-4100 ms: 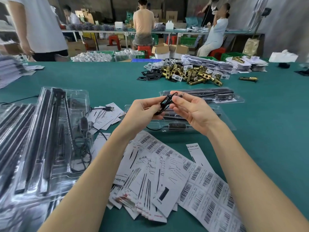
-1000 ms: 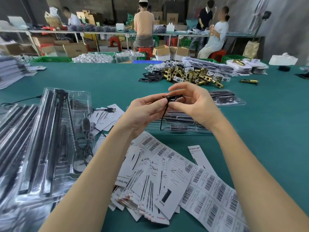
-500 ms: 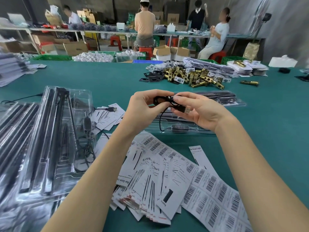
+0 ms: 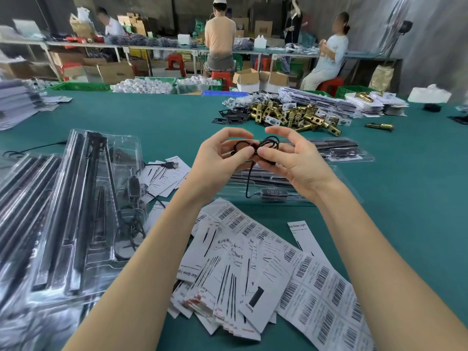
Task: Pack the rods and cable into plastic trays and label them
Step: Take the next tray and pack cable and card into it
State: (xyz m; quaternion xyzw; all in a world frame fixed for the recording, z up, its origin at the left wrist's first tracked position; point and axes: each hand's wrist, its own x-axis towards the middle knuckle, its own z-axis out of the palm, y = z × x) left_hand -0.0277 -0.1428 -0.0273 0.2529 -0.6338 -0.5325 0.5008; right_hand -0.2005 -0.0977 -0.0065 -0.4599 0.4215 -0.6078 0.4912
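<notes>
My left hand [image 4: 219, 158] and my right hand [image 4: 293, 159] hold a coiled black cable [image 4: 266, 144] between them above the green table. Both pinch the bundle with thumb and fingers. One strand hangs down to an inline controller [image 4: 274, 192] lying in a clear plastic tray [image 4: 339, 188] with black rods under my hands. A second tray [image 4: 354, 152] with rods lies just behind it. Barcode labels [image 4: 321, 279] and printed cards [image 4: 228, 272] are spread in front of me.
A stack of filled clear trays [image 4: 65, 214] with rods and cables fills the left side. Brass lock parts [image 4: 293, 116] are piled farther back on the green table [image 4: 405, 198]. Several people work at benches behind.
The cable bundle has been turned and looped between my hands; my right fingers have opened out a little over the coil. The hands stay over the same tray.
</notes>
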